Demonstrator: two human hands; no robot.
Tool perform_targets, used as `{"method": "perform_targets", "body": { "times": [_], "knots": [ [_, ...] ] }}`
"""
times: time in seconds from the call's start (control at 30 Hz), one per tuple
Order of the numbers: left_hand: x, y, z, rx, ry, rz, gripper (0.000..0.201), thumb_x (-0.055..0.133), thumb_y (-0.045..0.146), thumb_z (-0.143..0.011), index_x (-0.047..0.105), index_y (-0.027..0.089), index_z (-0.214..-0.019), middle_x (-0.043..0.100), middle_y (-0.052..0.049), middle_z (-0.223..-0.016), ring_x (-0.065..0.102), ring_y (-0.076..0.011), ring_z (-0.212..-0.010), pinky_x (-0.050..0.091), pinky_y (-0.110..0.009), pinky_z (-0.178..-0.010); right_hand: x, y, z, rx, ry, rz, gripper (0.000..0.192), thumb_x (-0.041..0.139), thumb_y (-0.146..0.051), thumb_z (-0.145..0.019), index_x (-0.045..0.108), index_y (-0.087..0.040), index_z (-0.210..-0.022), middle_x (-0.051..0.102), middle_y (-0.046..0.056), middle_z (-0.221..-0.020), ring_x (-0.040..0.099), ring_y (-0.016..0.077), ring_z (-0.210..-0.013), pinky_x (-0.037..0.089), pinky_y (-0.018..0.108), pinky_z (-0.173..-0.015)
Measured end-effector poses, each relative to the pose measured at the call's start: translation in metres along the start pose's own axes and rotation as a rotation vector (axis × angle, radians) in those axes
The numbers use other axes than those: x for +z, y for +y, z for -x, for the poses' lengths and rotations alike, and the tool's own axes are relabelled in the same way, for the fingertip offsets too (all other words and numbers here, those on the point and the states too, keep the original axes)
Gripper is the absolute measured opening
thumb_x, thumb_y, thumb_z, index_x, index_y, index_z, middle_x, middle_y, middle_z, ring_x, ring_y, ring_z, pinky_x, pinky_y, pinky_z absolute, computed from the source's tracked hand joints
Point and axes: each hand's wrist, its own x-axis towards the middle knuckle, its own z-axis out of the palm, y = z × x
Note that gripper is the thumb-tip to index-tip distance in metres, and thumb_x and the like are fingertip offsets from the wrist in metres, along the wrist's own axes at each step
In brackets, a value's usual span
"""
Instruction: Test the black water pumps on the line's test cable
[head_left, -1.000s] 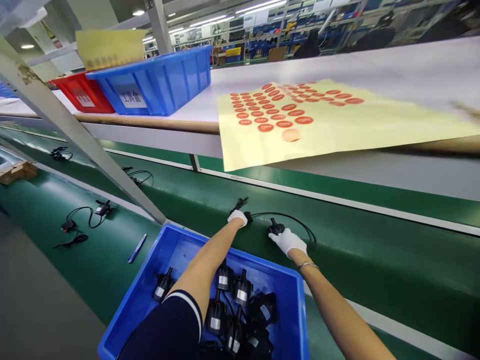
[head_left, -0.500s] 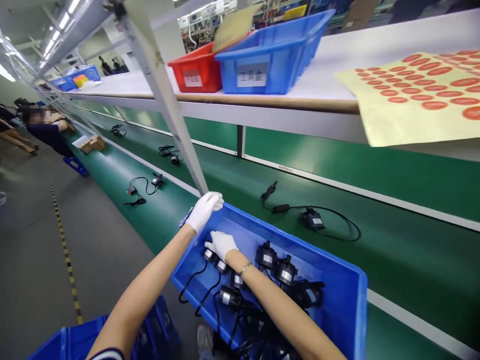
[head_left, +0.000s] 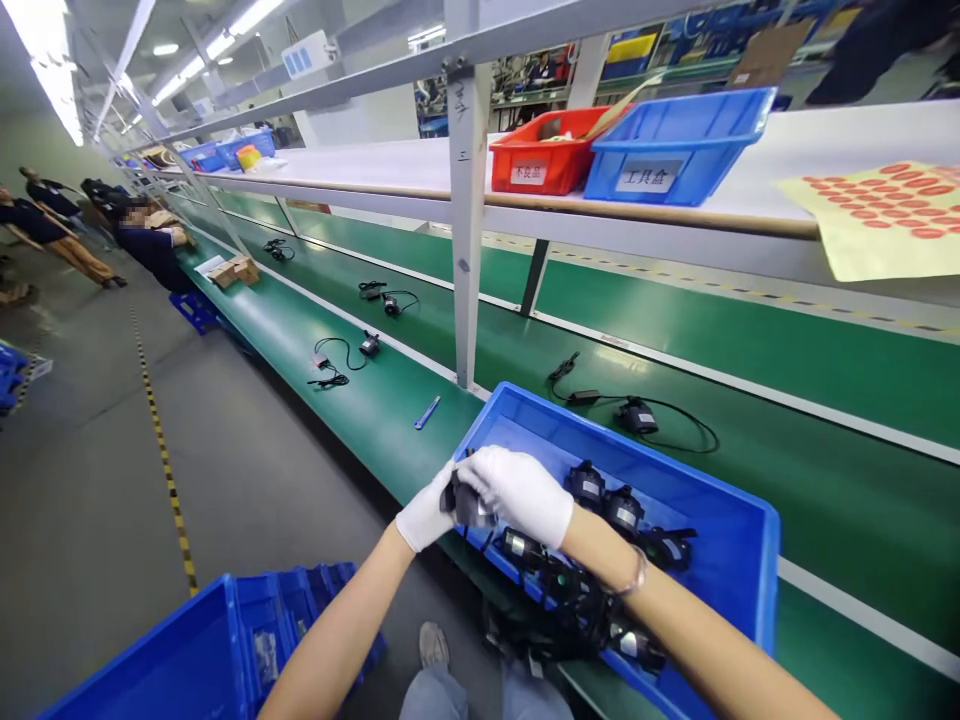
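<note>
A long green conveyor belt (head_left: 750, 400) carries one black corded pump (head_left: 637, 415) at one o'clock of the blue plastic bin (head_left: 739, 565). Both gloved hands, left (head_left: 426, 518) and right (head_left: 521, 495), clasp a small black pump (head_left: 466, 505) above the bin's near corner; several pumps are left inside.

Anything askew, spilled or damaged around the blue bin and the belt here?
Mostly orderly. The yellow sticker sheet hangs over the shelf edge, and cords from the pumps in the blue bin trail over its near rim. Both hands, left and right, grip one black pump.
</note>
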Motion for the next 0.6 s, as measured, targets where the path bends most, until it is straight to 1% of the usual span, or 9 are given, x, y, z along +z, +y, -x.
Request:
{"method": "perform_targets", "body": {
  "times": [0.07,0.17,0.23,0.27,0.37,0.43,0.47,0.53,0.6],
  "knots": [
    [-0.004,-0.007,0.032,-0.070,-0.067,0.063,0.060,0.059,0.075,-0.082,0.069,0.017,-0.096,0.071,-0.008,-0.083,0.066,-0.0201,-0.068,0.056,-0.032,-0.058,0.006,-0.029,0.011,-0.015,0.031,-0.116,0.025,0.054,-0.035,-0.097,0.066,-0.020,-0.082,0.069,0.006,-0.090,0.064,0.0207,-0.088,0.049,0.032,-0.086],
    [-0.015,-0.013,0.089,-0.149,-0.132,0.332,0.066,0.061,0.078,-0.080,0.069,0.017,-0.104,0.070,-0.007,-0.085,0.062,-0.0171,-0.060,0.049,-0.027,-0.043,0.039,-0.058,0.030,0.061,0.134,-0.314,0.041,0.033,-0.045,-0.104,0.067,-0.020,-0.104,0.070,0.008,-0.101,0.065,0.0207,-0.091,0.052,0.035,-0.088],
    [-0.020,-0.012,0.125,-0.170,-0.129,0.626,0.061,0.064,0.073,-0.082,0.068,0.018,-0.109,0.071,-0.007,-0.093,0.065,-0.0159,-0.069,0.053,-0.024,-0.049,0.073,-0.073,0.049,0.083,0.146,-0.446,0.057,0.015,-0.048,-0.106,0.064,-0.018,-0.115,0.069,0.010,-0.106,0.066,0.0204,-0.098,0.054,0.036,-0.091],
    [-0.022,-0.009,0.141,-0.163,-0.098,0.761,0.056,0.065,0.068,-0.084,0.068,0.018,-0.110,0.070,-0.008,-0.097,0.067,-0.0160,-0.076,0.056,-0.024,-0.056,0.090,-0.081,0.061,0.074,0.119,-0.503,0.064,0.011,-0.050,-0.106,0.065,-0.018,-0.113,0.070,0.010,-0.102,0.067,0.0202,-0.097,0.055,0.035,-0.090],
    [-0.024,0.005,0.180,-0.110,0.079,1.037,0.041,0.061,0.053,-0.092,0.067,0.018,-0.112,0.070,-0.011,-0.105,0.068,-0.0186,-0.097,0.061,-0.026,-0.077,0.127,-0.112,0.102,0.041,-0.010,-0.613,0.069,0.012,-0.056,-0.106,0.068,-0.019,-0.088,0.067,0.005,-0.071,0.066,0.0184,-0.069,0.058,0.030,-0.070],
    [-0.025,0.014,0.199,-0.111,0.180,1.190,0.035,0.054,0.046,-0.097,0.066,0.019,-0.114,0.069,-0.012,-0.106,0.067,-0.0205,-0.103,0.062,-0.030,-0.083,0.134,-0.134,0.125,0.095,-0.055,-0.626,0.062,0.020,-0.054,-0.105,0.066,-0.021,-0.082,0.064,0.002,-0.062,0.060,0.0169,-0.057,0.053,0.027,-0.057],
    [-0.026,0.018,0.207,-0.125,0.196,1.254,0.036,0.050,0.045,-0.098,0.066,0.018,-0.115,0.068,-0.013,-0.106,0.067,-0.0208,-0.103,0.061,-0.030,-0.084,0.132,-0.144,0.134,0.136,-0.062,-0.613,0.055,0.026,-0.052,-0.105,0.067,-0.022,-0.082,0.066,0.001,-0.065,0.061,0.0169,-0.059,0.052,0.027,-0.057],
    [-0.030,0.021,0.218,-0.167,0.136,1.299,0.042,0.046,0.049,-0.100,0.065,0.014,-0.113,0.066,-0.014,-0.103,0.066,-0.0197,-0.096,0.060,-0.028,-0.078,0.124,-0.161,0.146,0.203,-0.049,-0.555,0.044,0.038,-0.050,-0.101,0.069,-0.025,-0.083,0.070,0.001,-0.075,0.066,0.0177,-0.069,0.052,0.026,-0.064],
    [-0.037,0.018,0.224,-0.157,-0.007,1.200,0.051,0.050,0.057,-0.097,0.066,0.010,-0.108,0.063,-0.013,-0.095,0.062,-0.0158,-0.078,0.056,-0.024,-0.064,0.116,-0.173,0.154,0.212,-0.008,-0.487,0.041,0.044,-0.051,-0.098,0.068,-0.026,-0.077,0.070,0.000,-0.074,0.066,0.0177,-0.069,0.053,0.026,-0.065]
  ]
}}
